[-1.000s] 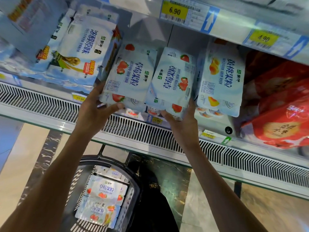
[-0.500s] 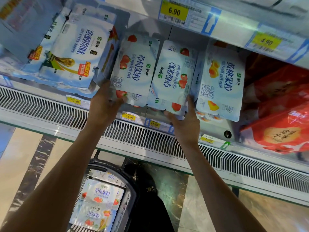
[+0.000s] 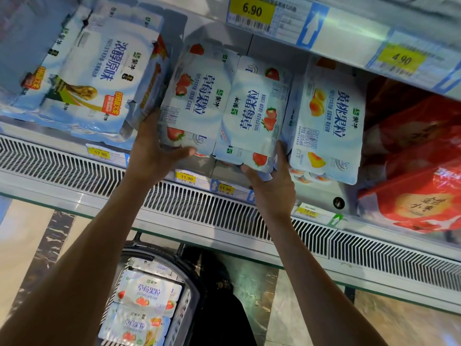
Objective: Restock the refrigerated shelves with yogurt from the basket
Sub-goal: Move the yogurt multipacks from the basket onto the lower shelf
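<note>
Fingers (image 3: 280, 156) of the right hand (image 3: 273, 188) curl round the lower edge of the right strawberry pack (image 3: 252, 116). The left hand (image 3: 149, 151) grips the left strawberry pack (image 3: 199, 101). The basket (image 3: 159, 253) sits below.

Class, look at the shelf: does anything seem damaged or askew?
The big plain yogurt pack, left of the left hand holding a strawberry pack, has crumpled, seemingly torn wrapping at its lower right corner. Nothing looks spilled.

Basket (image 3: 194, 283) cut off at btm edge; red bags (image 3: 419, 186) cut off rt.
</note>
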